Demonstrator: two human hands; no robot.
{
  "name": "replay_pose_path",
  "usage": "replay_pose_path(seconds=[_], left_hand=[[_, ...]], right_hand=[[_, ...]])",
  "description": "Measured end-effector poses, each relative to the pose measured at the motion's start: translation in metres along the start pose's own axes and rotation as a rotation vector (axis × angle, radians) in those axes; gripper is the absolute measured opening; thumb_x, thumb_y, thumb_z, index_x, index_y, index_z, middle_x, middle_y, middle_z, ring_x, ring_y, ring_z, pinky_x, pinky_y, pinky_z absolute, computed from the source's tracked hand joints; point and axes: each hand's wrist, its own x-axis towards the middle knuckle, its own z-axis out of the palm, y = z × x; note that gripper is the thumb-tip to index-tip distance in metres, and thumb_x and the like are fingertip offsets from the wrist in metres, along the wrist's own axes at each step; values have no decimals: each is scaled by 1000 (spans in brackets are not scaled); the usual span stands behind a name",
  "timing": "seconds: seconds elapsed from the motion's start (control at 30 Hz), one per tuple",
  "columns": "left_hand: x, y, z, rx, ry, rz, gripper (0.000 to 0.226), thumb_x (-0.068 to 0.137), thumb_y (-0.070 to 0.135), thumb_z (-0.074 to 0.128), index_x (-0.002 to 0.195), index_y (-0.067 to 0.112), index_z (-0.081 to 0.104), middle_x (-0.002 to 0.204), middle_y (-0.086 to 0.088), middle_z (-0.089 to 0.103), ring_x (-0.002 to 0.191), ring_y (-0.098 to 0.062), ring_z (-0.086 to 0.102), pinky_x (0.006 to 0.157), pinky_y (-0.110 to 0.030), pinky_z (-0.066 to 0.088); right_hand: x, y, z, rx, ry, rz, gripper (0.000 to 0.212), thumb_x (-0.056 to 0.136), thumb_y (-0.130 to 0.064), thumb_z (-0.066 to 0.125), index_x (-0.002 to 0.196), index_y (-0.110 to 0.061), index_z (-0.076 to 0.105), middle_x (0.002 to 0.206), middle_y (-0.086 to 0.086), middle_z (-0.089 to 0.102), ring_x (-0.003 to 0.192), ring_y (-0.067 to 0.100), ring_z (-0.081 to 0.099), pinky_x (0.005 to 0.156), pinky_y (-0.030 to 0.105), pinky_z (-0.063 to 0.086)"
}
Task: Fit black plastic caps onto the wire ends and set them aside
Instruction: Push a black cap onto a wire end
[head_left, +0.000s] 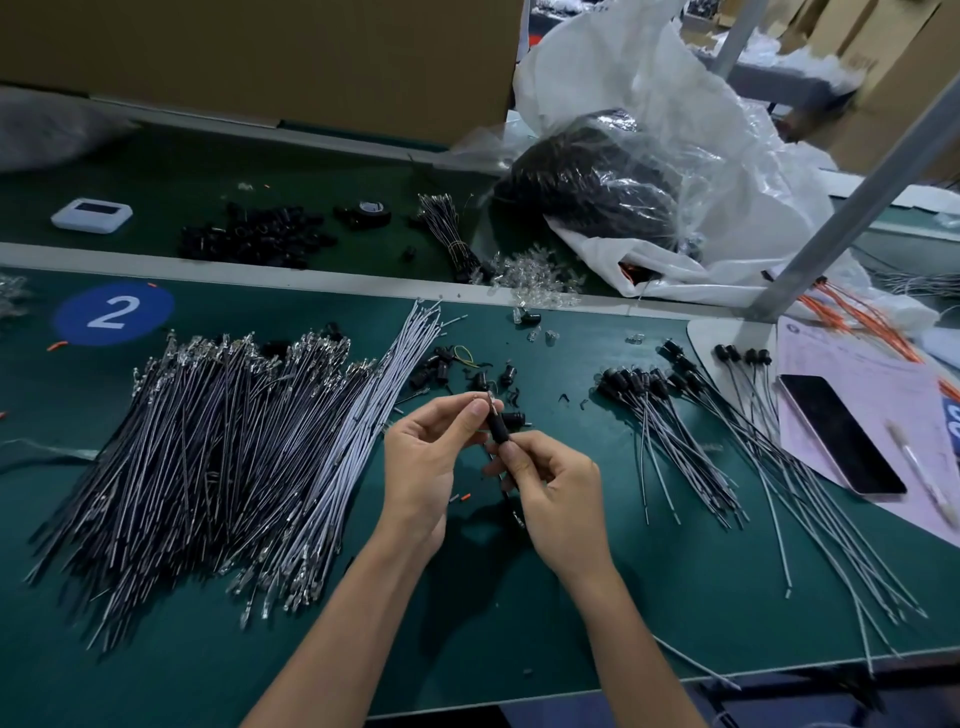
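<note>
While seen from above: green counter (519, 613) filling most of the view. On its left half, a broad heap of dark wires (208, 441) with metal terminals, white wires (384, 384) laid along its right flank. At the back right, a crumpled clear plastic bag (701, 171), dark contents blurred through the film. On the right half, finished wires (675, 415) with black caps fitted, fanned out well apart from the heap, some tails reaching the counter's front edge. Beside them a phone (841, 434), face up on a pink sheet. Between heap and finished wires, both hands held over the counter.

Left hand (426, 457): thumb and forefinger narrowed to a pinch on the upper end of one wire (491, 401), at its metal tip. Right hand (556, 488): thumb and forefinger pinching the lower end of the black cap (500, 428) threaded on that same wire, other fingers curled.

Rest of the wire hidden behind the right hand, only its lower terminal showing beneath. Loose caps (441, 366) scattered just beyond the hands. Cannot tell how far the cap sits over the terminal.
</note>
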Motion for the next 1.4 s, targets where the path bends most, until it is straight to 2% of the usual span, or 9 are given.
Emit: replay_pose_path(seconds=[0.3, 0.43, 0.57, 0.73, 0.87, 0.93, 1.17, 1.3, 1.4], left_hand=[[-1, 4, -1, -37, -28, -3, 18, 59, 27, 81, 73, 16, 78, 81, -6, 75, 66, -14, 66, 66, -22, 55], [-2, 6, 0, -46, -42, -20, 19, 57, 27, 81, 72, 15, 78, 80, -7, 75, 64, -15, 66, 66, -22, 55], [-1, 6, -1, -72, -23, -47, 17, 57, 24, 79, 71, 15, 78, 79, -8, 75, 68, -14, 69, 68, -23, 57], [0, 6, 0, -121, -22, -65, 11, 60, 18, 76, 70, 14, 79, 77, -8, 75, 69, -13, 70, 68, -21, 57], [1, 5, -1, -144, -17, -48, 14, 57, 19, 79, 70, 14, 78, 76, -7, 74, 72, -14, 70, 72, -20, 56], [1, 5, -1, -149, -14, -41, 17, 55, 20, 80, 70, 14, 78, 76, -7, 74, 74, -13, 70, 72, -20, 56], [2, 3, -1, -164, -5, -45, 16, 55, 19, 80, 70, 14, 79, 76, -5, 74, 74, -12, 71, 72, -19, 56], [2, 4, -2, -166, 4, -64, 20, 52, 21, 81, 70, 12, 79, 77, -8, 75, 74, -13, 72, 71, -19, 56], [2, 4, -3, -162, -4, -64, 22, 51, 23, 82, 71, 12, 79, 78, -8, 75, 75, -13, 72, 71, -19, 56]], right_hand=[[0, 3, 1, -24, -27, -41, 19, 97, -10, 53, 92, -16, 70, 77, -9, 72, 72, 18, 69, 68, 38, 55], [0, 2, 1, -42, -37, -54, 20, 97, -13, 50, 90, -22, 66, 76, -10, 71, 66, 11, 62, 64, 25, 51], [1, 2, 0, -76, -53, -73, 20, 99, -19, 47, 89, -21, 64, 74, -4, 69, 65, 26, 58, 64, 40, 48], [2, 2, -2, -119, -62, -101, 18, 99, -22, 49, 91, -21, 65, 71, 4, 67, 61, 27, 58, 63, 44, 49], [1, 1, -1, -41, -16, -57, 13, 95, -15, 60, 89, -27, 61, 73, -12, 72, 68, 8, 69, 64, 20, 53], [1, 1, 0, -41, -16, -51, 17, 94, -12, 61, 85, -27, 59, 75, -13, 72, 72, 5, 70, 66, 15, 52], [2, 0, 2, -74, -10, -89, 20, 96, -12, 57, 85, -28, 57, 77, -14, 71, 75, 9, 70, 67, 35, 54], [2, -1, 3, -86, 6, -137, 20, 95, -11, 56, 85, -28, 56, 76, -15, 69, 71, 11, 68, 64, 33, 54], [2, 0, 3, -100, 20, -158, 16, 95, -9, 57, 88, -23, 58, 78, -16, 69, 71, 7, 68, 63, 22, 53]])
